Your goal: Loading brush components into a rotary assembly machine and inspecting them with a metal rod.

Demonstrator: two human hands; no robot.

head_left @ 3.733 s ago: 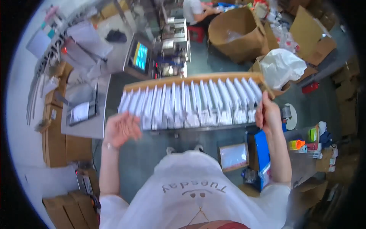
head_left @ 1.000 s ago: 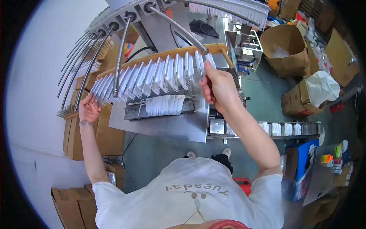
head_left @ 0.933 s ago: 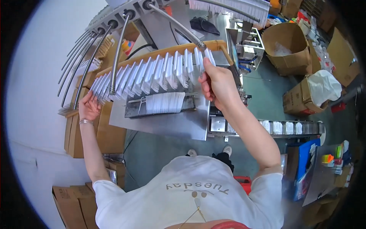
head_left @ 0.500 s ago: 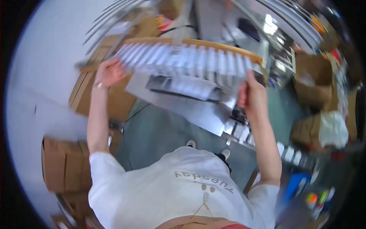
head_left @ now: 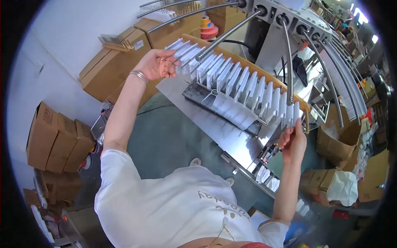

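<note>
Both hands hold the two ends of a long rack with a wooden bar, which slants down from left to right. A row of thin white folded pieces stands along it, side by side; their exact kind is unclear. My left hand curls its fingers at the upper left end, against the outermost white pieces. At the lower right end my right hand closes on the last white piece, thumb up along it. Beneath the rack, a stack of white sheets lies on a dark plate on a metal table.
Long metal spring rods reach over the rack from a grey machine. Brown cartons stand along the left wall, with a pin rack on top. More cartons sit lower left; an open carton stands at right.
My view has turned, and the rack now slants more steeply, its right end lower. Both hands have stayed at its ends. The spring rods and machine now show more clearly.
</note>
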